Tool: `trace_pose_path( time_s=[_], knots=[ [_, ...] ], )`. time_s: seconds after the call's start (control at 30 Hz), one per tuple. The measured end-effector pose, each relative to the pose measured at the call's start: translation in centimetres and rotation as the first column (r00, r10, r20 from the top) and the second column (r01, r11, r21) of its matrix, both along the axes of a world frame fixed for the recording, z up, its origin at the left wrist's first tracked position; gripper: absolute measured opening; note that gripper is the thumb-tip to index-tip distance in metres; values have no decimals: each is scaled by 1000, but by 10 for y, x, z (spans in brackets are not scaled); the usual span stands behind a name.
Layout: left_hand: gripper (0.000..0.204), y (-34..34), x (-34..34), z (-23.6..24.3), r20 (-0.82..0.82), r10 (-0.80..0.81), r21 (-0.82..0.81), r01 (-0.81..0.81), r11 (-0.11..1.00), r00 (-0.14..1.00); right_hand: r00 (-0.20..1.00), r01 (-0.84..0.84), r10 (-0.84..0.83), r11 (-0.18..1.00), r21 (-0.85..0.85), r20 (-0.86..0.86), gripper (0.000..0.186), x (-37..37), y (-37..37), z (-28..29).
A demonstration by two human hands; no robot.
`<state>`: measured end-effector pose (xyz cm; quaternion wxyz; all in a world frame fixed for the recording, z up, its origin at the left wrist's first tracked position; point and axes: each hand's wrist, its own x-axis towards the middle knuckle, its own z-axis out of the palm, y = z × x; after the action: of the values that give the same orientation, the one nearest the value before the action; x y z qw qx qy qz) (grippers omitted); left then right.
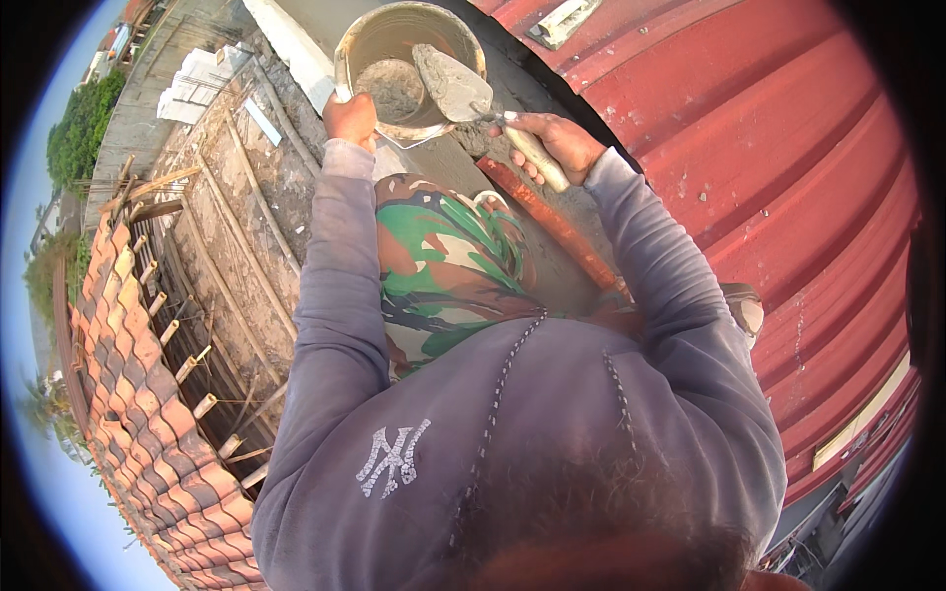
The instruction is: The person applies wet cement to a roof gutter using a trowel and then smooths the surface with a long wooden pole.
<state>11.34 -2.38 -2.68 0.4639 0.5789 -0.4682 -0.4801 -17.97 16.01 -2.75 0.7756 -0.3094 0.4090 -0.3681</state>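
My left hand (pixel 351 118) is closed at the near left rim of a round, mortar-smeared bucket (pixel 399 34); whether it grips the rim or the bail handle is hard to make out. Grey mortar (pixel 390 89) lies in the bottom of the bucket. In my right hand (pixel 564 144) is a trowel (pixel 455 87), held by its wooden handle. Its mortar-coated blade points up and left, over the right side of the bucket's mouth. Just below the trowel, a red-orange bar (pixel 552 222) lies slanted beside my camouflage-clad leg (pixel 443 251).
Red corrugated roofing sheets (pixel 788 197) spread on the right, with a mortar-stained float (pixel 564 20) at their top edge. To the left, a drop holds wooden poles (pixel 222 202), white blocks (pixel 202 84) and rubble. Orange roof tiles (pixel 138 414) run along the lower left.
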Motion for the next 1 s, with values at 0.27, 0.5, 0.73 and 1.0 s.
trace_pose_path(
  time_s=[0.27, 0.5, 0.73, 1.0],
  knots=[
    [47, -13, 57, -40, -144, 433, -150, -452, 879, 890, 982, -16, 66, 962, 272, -178, 43, -42, -9, -121],
    [51, -14, 15, -38, -230, 348, -31, -365, 931, 909, 914, 363, -402, 746, 559, -58, 39, -93, -162, -222],
    [51, -13, 31, -44, -169, 317, -6, -323, 947, 933, 799, 407, -235, 889, 211, -553, 40, -18, -100, -217],
    [49, -16, 3, -11, -205, 146, 176, -110, 978, 968, 284, 345, 30, 929, 131, -958, 56, -58, 113, -264]
  ],
)
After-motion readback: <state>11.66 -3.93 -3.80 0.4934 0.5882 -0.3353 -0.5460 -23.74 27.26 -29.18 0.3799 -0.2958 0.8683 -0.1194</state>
